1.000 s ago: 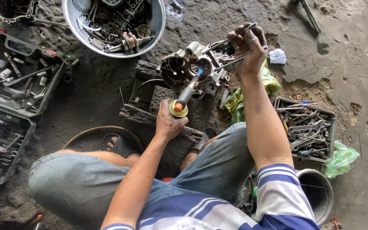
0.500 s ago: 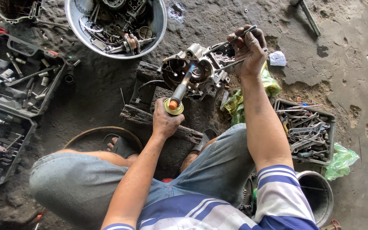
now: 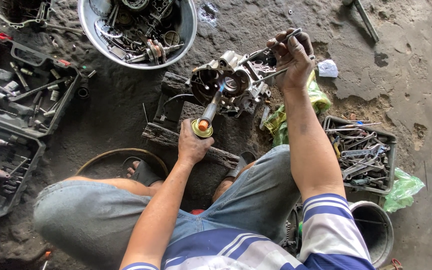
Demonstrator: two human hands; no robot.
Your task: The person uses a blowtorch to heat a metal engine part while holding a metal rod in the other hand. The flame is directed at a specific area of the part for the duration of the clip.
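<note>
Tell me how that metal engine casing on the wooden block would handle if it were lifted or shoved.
The engine casing looks like thick cast metal, so probably rigid and heavy for its size. Its lumpy shape rests on a narrow wooden block, so a shove might tip it; the right hand steadies it. With the torch in the left hand aimed at it, it is likely hot.

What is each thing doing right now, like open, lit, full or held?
Small gas torch with brass collar: lit, blue flame at its tip, held in left hand.
Grey metal engine casing: tilted on wood blocks, steadied by right hand.
Black plastic tool case: open, sockets inside.
Round metal basin: full of engine parts.
Grey plastic crate: full of wrenches.
</note>
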